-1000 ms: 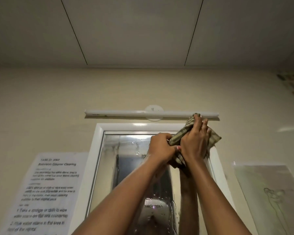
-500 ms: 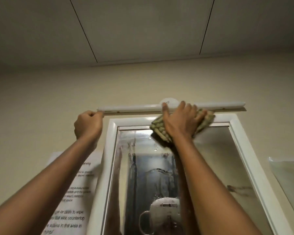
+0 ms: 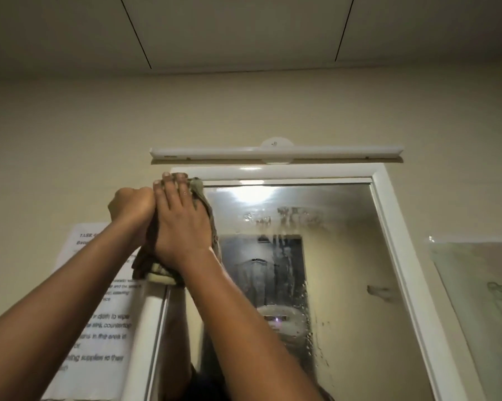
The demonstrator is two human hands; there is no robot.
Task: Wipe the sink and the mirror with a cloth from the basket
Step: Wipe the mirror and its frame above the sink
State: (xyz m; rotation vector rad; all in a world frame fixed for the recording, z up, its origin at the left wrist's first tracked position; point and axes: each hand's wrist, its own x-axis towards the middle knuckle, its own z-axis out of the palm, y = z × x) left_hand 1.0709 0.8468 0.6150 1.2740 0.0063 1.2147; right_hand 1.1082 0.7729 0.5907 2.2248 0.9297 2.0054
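- The cloth (image 3: 207,215), a drab checked rag, lies pressed against the top left corner of the mirror (image 3: 316,256), covering part of the glass and of the white frame (image 3: 394,227) there.
- Most of the cloth is hidden under the hands; one edge shows along the right side of the right hand, and a bunched, paler fold hangs out below the wrist over the left upright of the frame.
- The right hand (image 3: 180,224) lies flat on the cloth, palm toward the mirror, its fingers (image 3: 168,192) stretched upward and held close together, their tips at the top rail of the frame.
- The left hand (image 3: 131,209) is curled into a fist just beside the right hand and touching it; its fingers are folded in. Whether they pinch the cloth cannot be told, since the right hand covers that part.
- Both bare forearms rise from the bottom of the view toward that corner.
- The glass is streaked and beaded with water, with smears across its upper part and drops running down the middle.
- A white light bar (image 3: 275,151) is mounted on the wall just above the frame, apart from the fingertips.
- A printed instruction sheet (image 3: 99,328) is fixed to the wall left of the mirror, partly hidden by the left arm.
- A pale sheet with a faint drawing (image 3: 481,299) hangs on the wall right of the mirror.
- Ceiling panels (image 3: 244,30) fill the top of the view.
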